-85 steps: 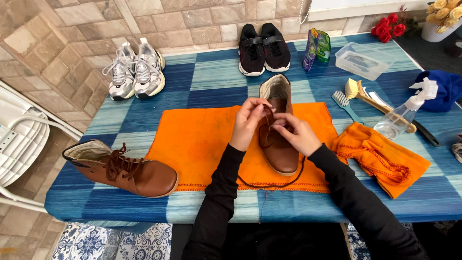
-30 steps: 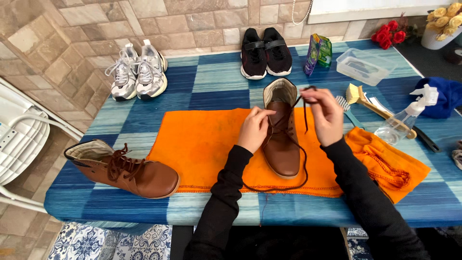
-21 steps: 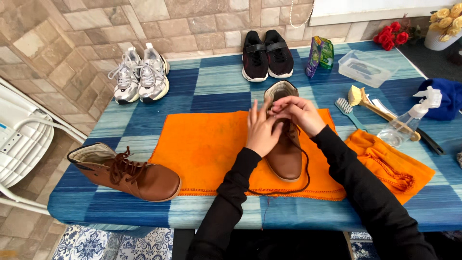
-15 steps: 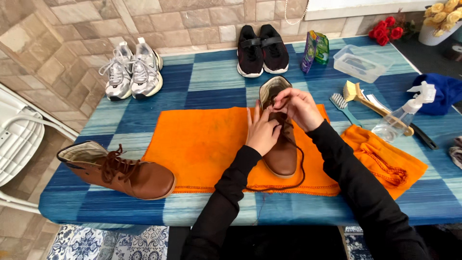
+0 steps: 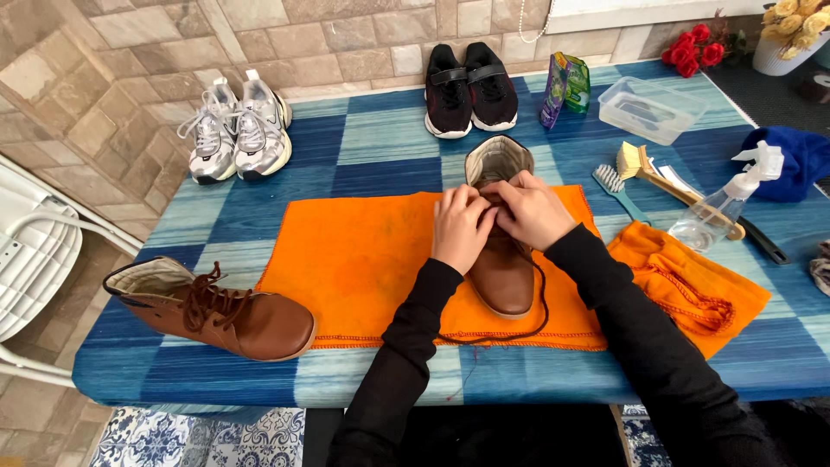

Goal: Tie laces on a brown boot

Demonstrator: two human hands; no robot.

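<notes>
Both hands are bunched together over the upper part of a brown leather boot (image 5: 504, 268) that stands on an orange cloth (image 5: 363, 259) near the middle of the blue checked table (image 5: 380, 147), its toe pointing toward the person. The left hand (image 5: 461, 227) has its fingers curled down onto the lacing area, and the right hand (image 5: 529, 210) lies just beside it, fingers bent and pressed to the same spot; whether either one is pinching the lace I cannot tell, since the fingertips are hidden. A dark lace (image 5: 519, 329) trails from the boot in a loop round its toe and across the cloth's front edge.

The matching boot (image 5: 216, 310), fully laced, lies on its side at the table's left front corner. Against the tiled wall at the back stand a pair of white and silver trainers (image 5: 238, 130) and a pair of black ones (image 5: 471, 91). Right of those stands a small upright pouch (image 5: 565, 88), purple and green. Beside it sits a clear plastic tub (image 5: 650, 109). Nearer the right edge lie a teal brush (image 5: 619, 190), a wooden-handled brush (image 5: 666, 186), a clear spray bottle (image 5: 722, 206) on its side, and a crumpled orange cloth bag (image 5: 692, 290).
</notes>
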